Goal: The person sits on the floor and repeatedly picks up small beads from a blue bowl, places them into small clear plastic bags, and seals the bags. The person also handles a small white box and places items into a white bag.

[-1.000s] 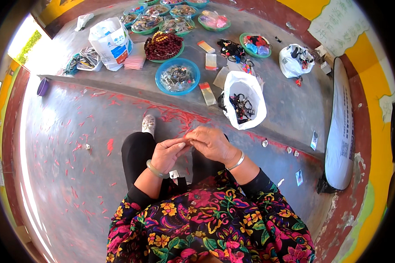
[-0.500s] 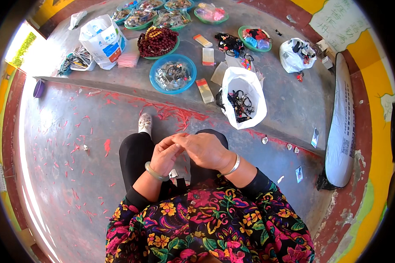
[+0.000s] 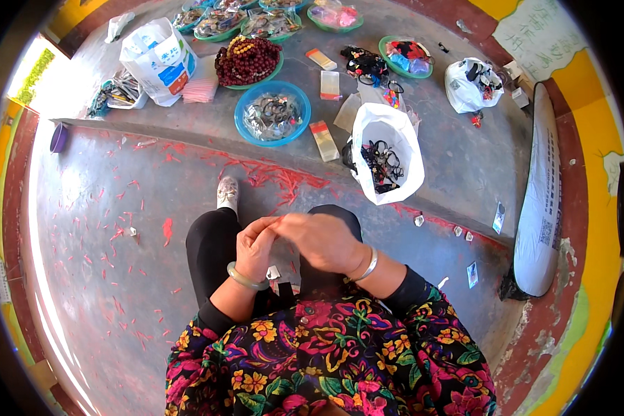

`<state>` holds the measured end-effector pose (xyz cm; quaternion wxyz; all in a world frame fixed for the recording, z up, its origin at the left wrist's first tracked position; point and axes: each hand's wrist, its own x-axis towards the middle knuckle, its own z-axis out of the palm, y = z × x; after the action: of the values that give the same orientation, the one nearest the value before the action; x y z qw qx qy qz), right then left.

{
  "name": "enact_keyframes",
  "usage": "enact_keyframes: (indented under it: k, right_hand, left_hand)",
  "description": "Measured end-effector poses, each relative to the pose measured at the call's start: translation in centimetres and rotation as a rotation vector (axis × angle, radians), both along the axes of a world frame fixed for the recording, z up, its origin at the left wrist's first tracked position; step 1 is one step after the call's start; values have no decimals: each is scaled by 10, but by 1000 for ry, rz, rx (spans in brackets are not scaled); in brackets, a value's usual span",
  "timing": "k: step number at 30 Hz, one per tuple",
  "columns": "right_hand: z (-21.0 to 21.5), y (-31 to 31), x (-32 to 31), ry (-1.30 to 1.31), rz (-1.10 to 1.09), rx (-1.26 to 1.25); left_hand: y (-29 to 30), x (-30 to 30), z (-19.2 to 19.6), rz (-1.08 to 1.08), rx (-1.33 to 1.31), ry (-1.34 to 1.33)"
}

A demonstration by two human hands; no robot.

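My left hand (image 3: pixel 256 246) and my right hand (image 3: pixel 322 239) meet over my lap, above black trousers. The left fingertips are pinched together and touch the right hand, which curls over them from the right. Whatever sits between the fingers is hidden. A pale green bangle (image 3: pixel 246 279) circles my left wrist and a silver one (image 3: pixel 369 265) my right. A white bag (image 3: pixel 403 132) with dark bands inside stands open on the step just ahead, the nearest container.
On the raised concrete step are a blue bowl (image 3: pixel 240 114) of packeted items, a green bowl of dark red beads (image 3: pixel 248 61), several more bowls, small flat packets and a white shopping bag (image 3: pixel 156 52). A long white sack (image 3: pixel 537 208) lies at right. Red scraps litter the floor.
Both hands stay together over my lap; the right hand has turned further over the left fingertips. The view has shifted slightly.
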<state>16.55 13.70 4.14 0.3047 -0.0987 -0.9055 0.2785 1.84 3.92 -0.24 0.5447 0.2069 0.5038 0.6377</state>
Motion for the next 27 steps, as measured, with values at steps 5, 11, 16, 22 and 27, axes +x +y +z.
enact_keyframes:
  k: [5, 11, 16, 22, 27]
  right_hand:
    - [-30, 92, 40, -10, -535, -389]
    - [-174, 207, 128, -1161, -563, -92]
    - [-181, 198, 122, -1448, -629, -75]
    - [-204, 204, 143, -1339, -709, -53]
    - [-190, 221, 154, -1302, -849, -165]
  left_hand:
    - [1, -1, 1, -30, -7, 16]
    - [8, 0, 8, -97, -39, 88]
    - [11, 4, 11, -106, -23, 55]
    - [14, 4, 16, -126, -67, 68]
    - [12, 1, 12, -148, -62, 100]
